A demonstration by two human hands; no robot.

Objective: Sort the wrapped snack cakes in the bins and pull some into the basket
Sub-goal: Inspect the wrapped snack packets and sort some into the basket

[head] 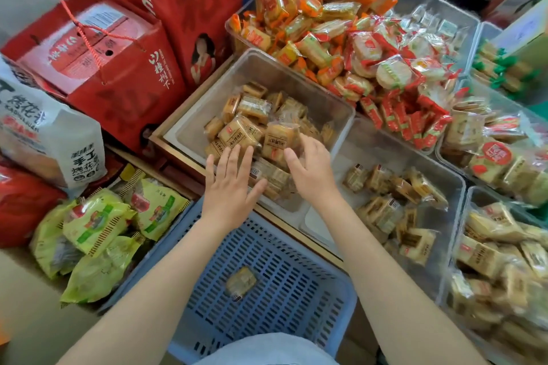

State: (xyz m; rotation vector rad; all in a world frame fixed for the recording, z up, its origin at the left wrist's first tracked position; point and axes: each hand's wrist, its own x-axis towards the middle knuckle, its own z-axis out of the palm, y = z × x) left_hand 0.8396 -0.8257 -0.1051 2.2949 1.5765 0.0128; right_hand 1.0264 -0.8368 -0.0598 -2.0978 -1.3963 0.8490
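Observation:
A clear plastic bin [207,104] in the middle holds a heap of tan wrapped snack cakes [246,130]. My left hand [229,187] lies flat with fingers spread on the near cakes at the bin's front edge. My right hand [311,169] is beside it, its fingers curled around one wrapped cake [278,139] in the pile. Below my arms stands a blue slotted basket [296,290] with a single wrapped cake [240,282] lying on its bottom.
A second clear bin [444,187] to the right holds similar cakes. More bins of red-, orange- and green-wrapped snacks fill the back and right. Red gift boxes [112,68] and a white bag [44,139] stand at the left, and green packets [98,234] lie at the lower left.

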